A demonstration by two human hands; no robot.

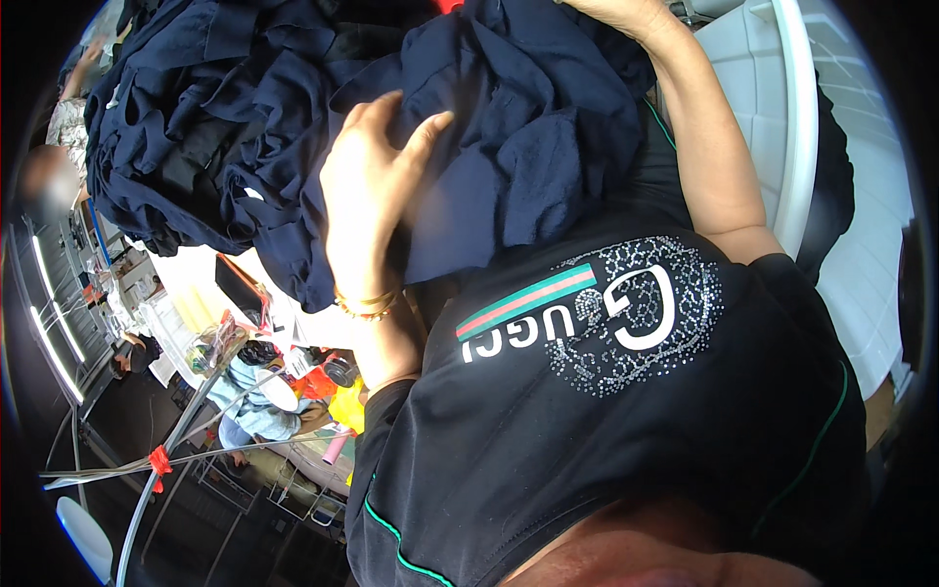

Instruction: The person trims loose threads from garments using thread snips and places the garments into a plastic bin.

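Fabric (284, 108), navy and loosely heaped in front of the black shirt (606, 440), could slide or tangle, I'd judge, because the left hand (367, 176) spreads its fingers wide without gripping, while the right hand's (626, 12) cut-off fingers I cannot tell.

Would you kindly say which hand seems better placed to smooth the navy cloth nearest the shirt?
Probably the left hand: open over the navy cloth, closer to the shirt. The right hand is mostly cut off at the top edge.
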